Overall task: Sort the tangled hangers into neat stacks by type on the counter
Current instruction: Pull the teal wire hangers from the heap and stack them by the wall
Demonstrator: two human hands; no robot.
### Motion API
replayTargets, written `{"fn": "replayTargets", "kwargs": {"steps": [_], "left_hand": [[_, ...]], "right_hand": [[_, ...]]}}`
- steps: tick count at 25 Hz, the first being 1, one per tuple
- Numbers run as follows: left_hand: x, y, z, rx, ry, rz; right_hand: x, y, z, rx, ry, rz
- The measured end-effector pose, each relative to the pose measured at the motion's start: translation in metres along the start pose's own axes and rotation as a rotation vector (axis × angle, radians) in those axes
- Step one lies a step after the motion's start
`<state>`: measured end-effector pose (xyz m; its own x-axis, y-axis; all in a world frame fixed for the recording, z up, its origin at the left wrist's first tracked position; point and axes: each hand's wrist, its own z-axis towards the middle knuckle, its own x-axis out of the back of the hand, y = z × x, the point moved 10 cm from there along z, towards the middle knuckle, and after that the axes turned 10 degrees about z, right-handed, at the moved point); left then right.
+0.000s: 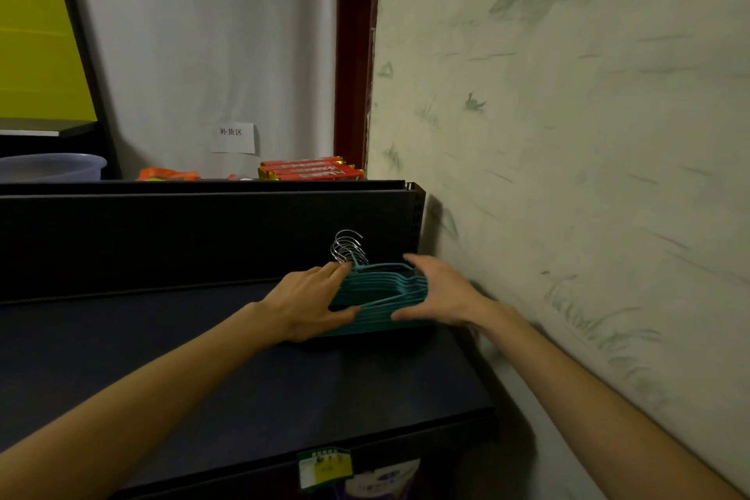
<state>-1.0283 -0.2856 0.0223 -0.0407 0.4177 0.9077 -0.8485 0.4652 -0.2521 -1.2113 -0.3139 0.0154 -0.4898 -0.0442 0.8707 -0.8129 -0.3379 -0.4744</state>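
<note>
- A white paper note (233,138) reading 补货区 hung on the pale curtain (211,53), above and left of the teal hangers (381,296).
- Those hangers, one nested stack with silver hooks (348,247) bunched upward, lay on the dark counter (203,361), beside the green-patterned wall (568,134).
- Left hand (308,302) and right hand (440,292) flanked the stack, fingers curled around its ends.
- Red snack packets (312,168) sat behind the stack, past the black back panel (182,235); their print was unreadable.
- A price tag (324,468) hung below the counter's front edge.

Teal hangers (381,288) — silver hooks (349,248); dark counter (243,369)
</note>
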Motion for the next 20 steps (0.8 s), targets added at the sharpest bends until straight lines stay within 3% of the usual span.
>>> {"fn": "replayTargets", "kwargs": {"steps": [3, 11, 20], "left_hand": [[-0.004, -0.007, -0.005, -0.022, -0.029, -0.023], [-0.009, -0.017, -0.010, 0.000, -0.128, -0.073], [-0.047, -0.052, -0.020, 0.268, -0.572, -0.114]], "right_hand": [[-0.003, -0.008, 0.006, 0.024, -0.046, -0.115], [-0.009, -0.013, 0.016, 0.028, -0.127, -0.106], [-0.025, -0.002, 0.029, -0.057, -0.282, -0.169]]}}
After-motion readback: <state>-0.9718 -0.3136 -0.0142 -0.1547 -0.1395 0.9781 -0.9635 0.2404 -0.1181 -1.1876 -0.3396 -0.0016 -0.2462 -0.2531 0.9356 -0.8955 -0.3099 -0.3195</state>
